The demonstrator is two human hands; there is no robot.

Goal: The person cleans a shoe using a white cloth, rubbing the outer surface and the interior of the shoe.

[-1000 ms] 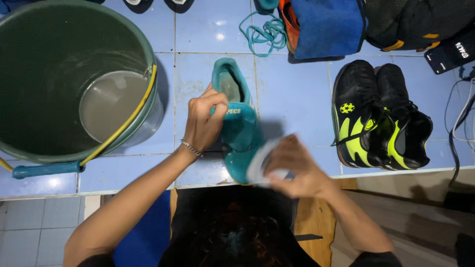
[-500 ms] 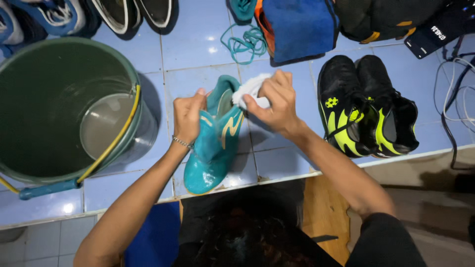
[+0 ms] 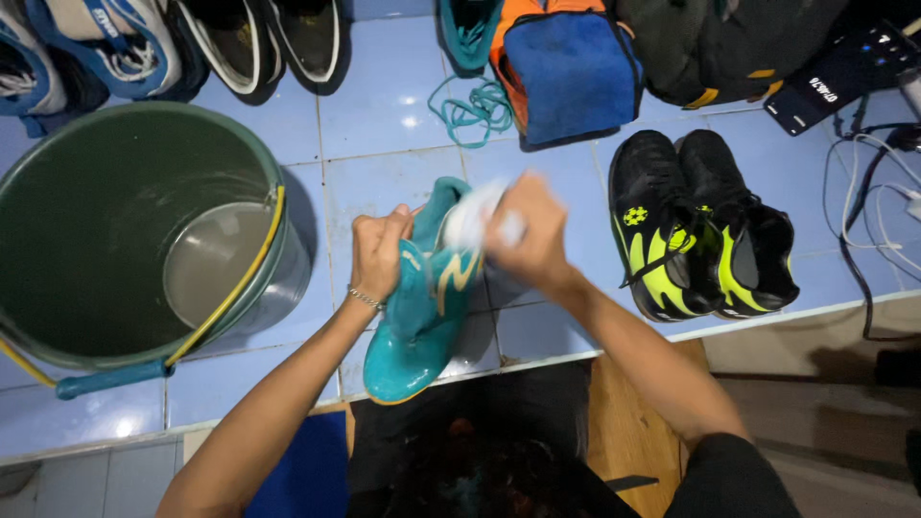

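A teal sports shoe lies tilted on its side over the blue tiled ledge, toe toward me. My left hand, with a thin bracelet at the wrist, grips the shoe by its collar. My right hand is blurred with motion and clutches a white cloth pressed against the heel end of the shoe.
A large green bucket with some water stands at the left. A black and yellow pair of shoes sits at the right. Teal laces, a blue cloth and more shoes lie at the back, cables at far right.
The right hand with the white cloth moved from the shoe's toe up to its heel end. The shoe was turned onto its side. The view shifted to show more shoes at the back.
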